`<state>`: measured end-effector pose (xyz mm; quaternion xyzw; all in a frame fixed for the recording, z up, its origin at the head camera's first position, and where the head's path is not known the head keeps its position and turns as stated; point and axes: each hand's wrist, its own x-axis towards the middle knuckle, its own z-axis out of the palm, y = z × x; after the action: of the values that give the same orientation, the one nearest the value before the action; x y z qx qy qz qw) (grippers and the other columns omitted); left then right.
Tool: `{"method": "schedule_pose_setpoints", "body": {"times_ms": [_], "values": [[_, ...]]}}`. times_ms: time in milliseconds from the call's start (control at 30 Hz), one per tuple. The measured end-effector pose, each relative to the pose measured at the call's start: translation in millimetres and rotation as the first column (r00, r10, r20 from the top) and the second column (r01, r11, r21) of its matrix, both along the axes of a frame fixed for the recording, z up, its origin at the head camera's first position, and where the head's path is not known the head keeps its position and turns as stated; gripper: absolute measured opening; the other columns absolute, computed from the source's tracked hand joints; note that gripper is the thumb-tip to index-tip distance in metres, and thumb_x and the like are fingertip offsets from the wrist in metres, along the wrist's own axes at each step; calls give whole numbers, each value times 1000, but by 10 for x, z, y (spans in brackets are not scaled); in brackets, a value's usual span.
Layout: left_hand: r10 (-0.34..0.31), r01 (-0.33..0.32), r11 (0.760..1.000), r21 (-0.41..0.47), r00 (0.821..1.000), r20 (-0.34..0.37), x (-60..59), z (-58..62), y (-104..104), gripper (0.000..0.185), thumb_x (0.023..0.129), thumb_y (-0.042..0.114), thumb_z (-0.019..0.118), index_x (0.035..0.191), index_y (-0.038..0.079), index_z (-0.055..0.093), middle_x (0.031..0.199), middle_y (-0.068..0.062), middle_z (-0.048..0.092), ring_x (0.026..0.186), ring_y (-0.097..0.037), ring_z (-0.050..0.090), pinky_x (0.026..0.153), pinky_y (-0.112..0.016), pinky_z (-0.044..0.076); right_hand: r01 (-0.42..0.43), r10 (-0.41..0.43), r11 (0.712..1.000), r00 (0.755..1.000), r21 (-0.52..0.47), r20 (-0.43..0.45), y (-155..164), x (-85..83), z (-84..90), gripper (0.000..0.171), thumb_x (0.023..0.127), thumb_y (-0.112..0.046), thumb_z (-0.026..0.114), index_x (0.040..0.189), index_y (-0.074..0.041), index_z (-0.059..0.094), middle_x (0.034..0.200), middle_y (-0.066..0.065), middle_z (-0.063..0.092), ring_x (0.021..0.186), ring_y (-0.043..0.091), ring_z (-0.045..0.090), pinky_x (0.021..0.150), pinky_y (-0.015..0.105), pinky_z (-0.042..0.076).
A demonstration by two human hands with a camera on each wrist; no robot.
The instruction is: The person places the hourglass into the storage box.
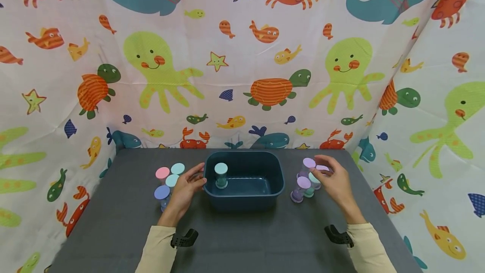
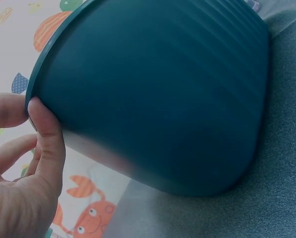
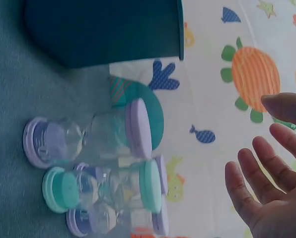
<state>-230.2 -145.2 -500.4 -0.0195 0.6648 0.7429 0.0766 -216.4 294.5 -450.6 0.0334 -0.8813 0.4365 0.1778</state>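
Observation:
A dark teal plastic bin (image 1: 246,202) stands on the table with one green-capped sand timer (image 1: 221,169) upright inside, near its left wall. My left hand (image 1: 188,188) pinches the bin's left rim between thumb and fingers; the left wrist view shows the thumb (image 2: 49,141) on the outer wall. To the right of the bin, several sand timers stand close together: purple-capped ones, such as the front sand timer (image 1: 302,183), and a green-capped sand timer (image 3: 150,186). Beside and over this group is my right hand (image 1: 335,180), fingers spread and holding nothing.
Left of the bin, partly behind my left hand, stands another cluster of sand timers: a pink-capped one (image 1: 162,173), a blue-capped one (image 1: 162,193) and two green-capped ones. A curtain (image 1: 235,70) printed with sea animals hangs behind the grey table (image 1: 246,239) and along its sides.

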Motion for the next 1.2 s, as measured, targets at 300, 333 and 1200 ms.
{"method": "schedule_pose_setpoints", "body": {"times_ms": [300,333,1200], "values": [[9,-9,1000,-4,1000,11,2,0,4,51,95,4,59,144,17,50,140,-12,47,110,-16,53,83,-23,53,25,-25,1000,998,5,62,218,-30,-82,51,91,-31,70,135,-9,55,134,12,59,123,27,54,101,48,47],[8,-8,1000,-5,1000,11,3,0,5,51,95,4,59,144,17,50,140,-12,47,110,-17,53,83,-23,53,26,-26,1000,997,3,66,243,-38,-95,52,91,-30,70,135,-8,55,135,13,59,125,29,53,102,49,46],[2,-2,1000,-9,1000,-9,22,-21,-10,52,95,5,60,144,16,49,140,-12,47,110,-15,53,83,-22,52,29,-20,999,973,-37,230,620,-152,-491,55,97,-27,62,146,-11,43,146,17,50,133,34,48,98,27,50]]}}
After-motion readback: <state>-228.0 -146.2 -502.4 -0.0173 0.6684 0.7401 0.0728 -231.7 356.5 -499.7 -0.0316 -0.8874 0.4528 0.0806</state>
